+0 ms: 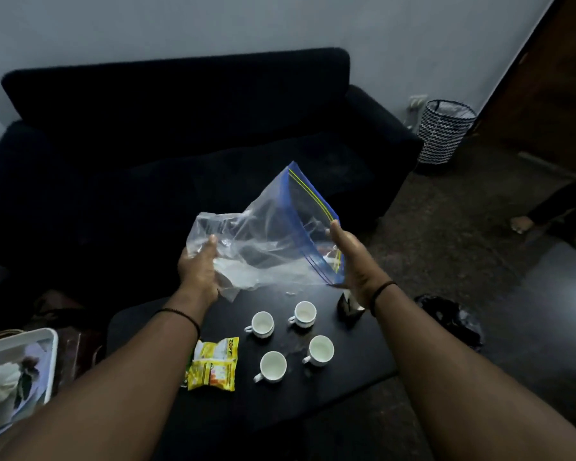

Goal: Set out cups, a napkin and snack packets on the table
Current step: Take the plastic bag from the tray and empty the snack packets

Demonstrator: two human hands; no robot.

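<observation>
Both hands hold a clear zip bag [263,234] with a blue and yellow seal above the far end of the black table [356,354]. My left hand [198,266] grips its crumpled bottom; my right hand [350,257] holds the seal edge. Something white shows faintly inside the bag near my left hand. Below, several white cups stand upright on the table, such as one cup [262,324] and another cup [319,350]. A yellow snack packet [215,364] lies at the table's left side. A small dark box [348,306] stands under my right wrist.
A dark sofa [180,144] sits behind the table. A white tray [20,367] with pale objects is at the lower left. A patterned bin [444,131] stands by the wall, a black bag [453,317] lies on the floor, and another person's foot [522,224] is at right.
</observation>
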